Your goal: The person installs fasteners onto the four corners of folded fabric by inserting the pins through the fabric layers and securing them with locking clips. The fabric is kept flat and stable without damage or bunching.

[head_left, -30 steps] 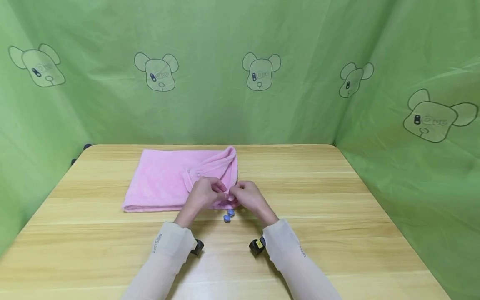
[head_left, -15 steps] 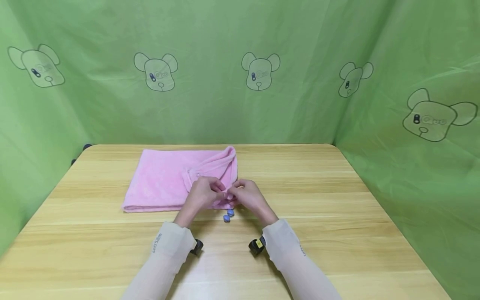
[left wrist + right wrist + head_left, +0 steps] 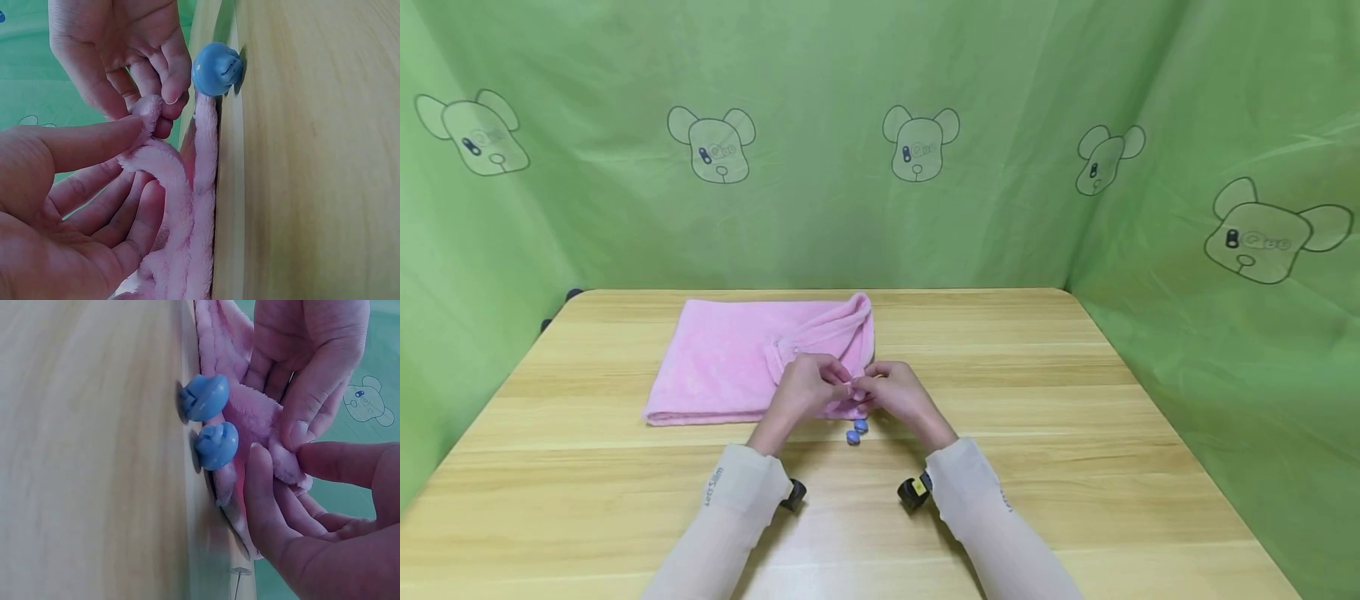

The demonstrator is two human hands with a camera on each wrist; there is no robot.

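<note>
A folded pink plush cloth (image 3: 722, 358) lies on the table, its near right corner turned up. My left hand (image 3: 808, 385) pinches the raised corner between thumb and fingers. Opposite it, my right hand (image 3: 901, 392) pinches the same bit of cloth, and the fingertips of both hands meet there in the right wrist view. Two small blue mushroom-shaped pieces, one nearer (image 3: 853, 437) and one at the cloth's edge (image 3: 861, 426), rest on the table just below the hands. In the left wrist view a single blue piece (image 3: 217, 69) shows beside the fold.
The wooden table (image 3: 1037, 467) reaches out on all sides of the cloth. Green curtains (image 3: 820, 233) with bear-head drawings stand behind it and at both sides. A grey disc (image 3: 240, 571) with a thin stem shows low in the right wrist view.
My right fingertips have edged slightly left, closer to the left hand at the cloth corner. The left hand, the cloth and the blue pieces stay in place.
</note>
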